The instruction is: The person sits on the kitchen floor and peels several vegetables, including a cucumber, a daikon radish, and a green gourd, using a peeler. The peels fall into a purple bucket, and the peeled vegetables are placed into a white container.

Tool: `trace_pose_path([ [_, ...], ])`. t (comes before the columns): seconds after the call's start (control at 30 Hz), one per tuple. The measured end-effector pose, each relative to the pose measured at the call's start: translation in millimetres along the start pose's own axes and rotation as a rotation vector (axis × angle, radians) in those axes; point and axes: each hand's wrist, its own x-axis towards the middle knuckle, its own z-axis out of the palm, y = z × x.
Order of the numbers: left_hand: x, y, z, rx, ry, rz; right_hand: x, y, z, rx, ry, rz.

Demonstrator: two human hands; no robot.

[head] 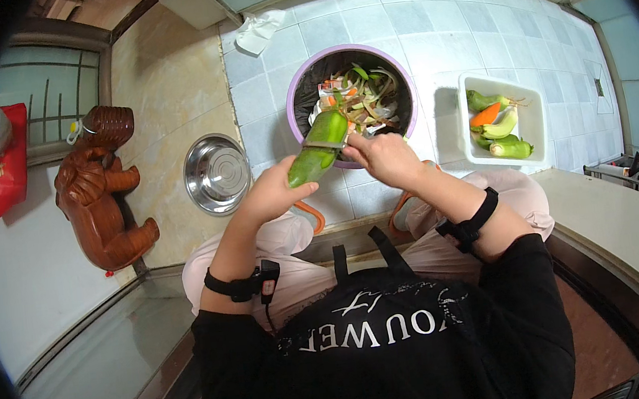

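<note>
My left hand (277, 190) grips the near end of a large green vegetable (329, 128), perhaps a radish or gourd, tilted over the rim of the bin. In my right hand (380, 158) is a peeler (324, 145), its handle mostly hidden by the fingers. The peeler's metal head lies across the middle of the vegetable, touching its skin. Beneath the far end, a round bin (407, 83) with a purple rim and dark liner holds peelings (370, 99) in green, orange and brown, mixed with scraps of paper.
To the right stands a white plastic tub (538, 121) with several green vegetables (511, 149) and an orange carrot piece (485, 115). A steel bowl (218, 173) sits left, beside a brown carved elephant (95, 204). Crumpled white paper (260, 31) lies on the tiled floor (332, 28).
</note>
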Motion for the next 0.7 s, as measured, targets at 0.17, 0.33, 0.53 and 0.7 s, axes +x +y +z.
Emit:
trace_pose_path([
  [0.17, -7.4, 7.7, 1.8, 0.089, -0.055, -0.01, 7.9, 40.1, 1.5, -0.277, 0.009, 0.106],
  [0.33, -17.4, 6.2, 1.1, 0.123, -0.078, 0.066, 9.0, 56.7, -12.8, -0.364, -0.093, 0.371],
  [0.53, -10.1, 5.8, 2.6, 0.284, 0.049, 0.019, 4.1, 2.9, -9.4, 0.078, 0.012, 0.198],
  [0.7, -7.2, 9.3, 9.3, 0.347, 0.111, -0.013, -5.8, -16.5, 2.4, 0.124, -0.072, 0.105],
])
